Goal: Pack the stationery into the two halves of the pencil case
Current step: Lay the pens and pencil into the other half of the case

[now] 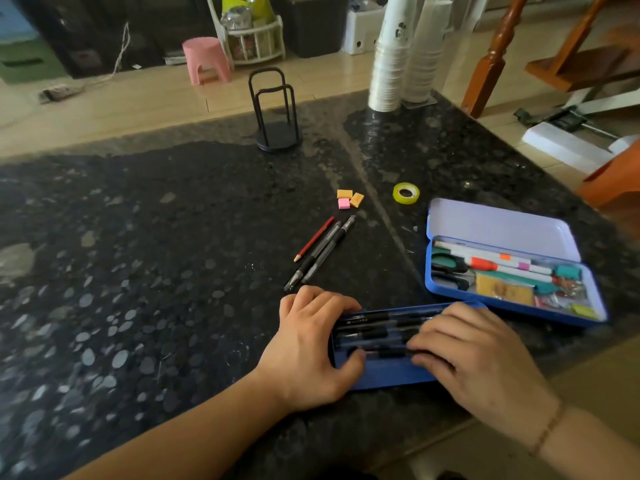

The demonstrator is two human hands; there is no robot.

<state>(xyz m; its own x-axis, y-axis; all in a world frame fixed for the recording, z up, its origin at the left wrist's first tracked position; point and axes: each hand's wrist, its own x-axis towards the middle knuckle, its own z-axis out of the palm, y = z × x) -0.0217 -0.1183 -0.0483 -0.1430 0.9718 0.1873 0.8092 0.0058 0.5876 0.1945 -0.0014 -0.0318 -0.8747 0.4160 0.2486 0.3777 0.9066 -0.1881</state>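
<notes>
Left hand (311,344) grips the end wall of the shallow blue metal pencil-case tray (388,374), thumb on its near edge. Right hand (471,355) lies with loosely curled fingers pressing the row of black pens (377,332) inside it. The pens look light, smooth, liable to roll; best pinched mid-barrel. Beyond the tray lie a red pencil (314,239) and two more loose pens (320,254). Right of the tray sits the blue hinged tin half (512,308), part-filled.

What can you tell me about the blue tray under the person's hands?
The blue tray is a shallow, rimmed rectangle, seemingly metal, lying flat near the counter's front edge. Dark pens lie lengthwise in it. The left hand grips its left end; the right hand lies over the pens.
</notes>
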